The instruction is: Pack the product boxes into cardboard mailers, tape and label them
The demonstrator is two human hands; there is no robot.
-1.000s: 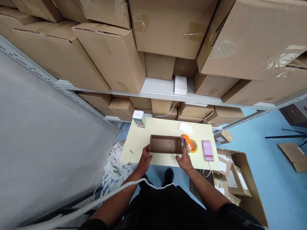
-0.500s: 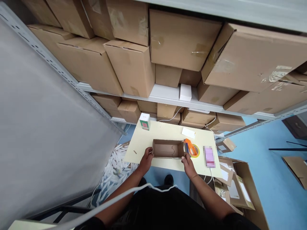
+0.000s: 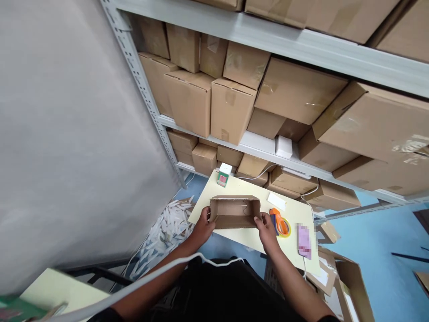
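Observation:
An open, brown cardboard box (image 3: 236, 221) is held by its two short ends over the near edge of a pale yellow table (image 3: 248, 236). Its inside faces up toward me and looks bare. My left hand (image 3: 203, 225) grips the left end, thumb at the near corner. On the right end, my right hand (image 3: 266, 227) is closed with its thumb on the near corner. Just beyond the right hand lie an orange and blue tape dispenser (image 3: 277, 221) and a roll of yellow tape (image 3: 286, 229). A green and white small box (image 3: 224, 175) stands at the table's far left corner.
A white flat card or box (image 3: 276, 201) and a blurred purple item (image 3: 304, 241) with a cable rest on the table. Behind rises a metal shelf (image 3: 261, 142) full of cartons. Paper strips (image 3: 167, 228) cover the floor at left; an open carton (image 3: 353, 279) stands at right.
My view has turned left, so the table and shelf appear farther right. The box in my hands has tilted and moved leftward relative to the table, away from the tape dispenser.

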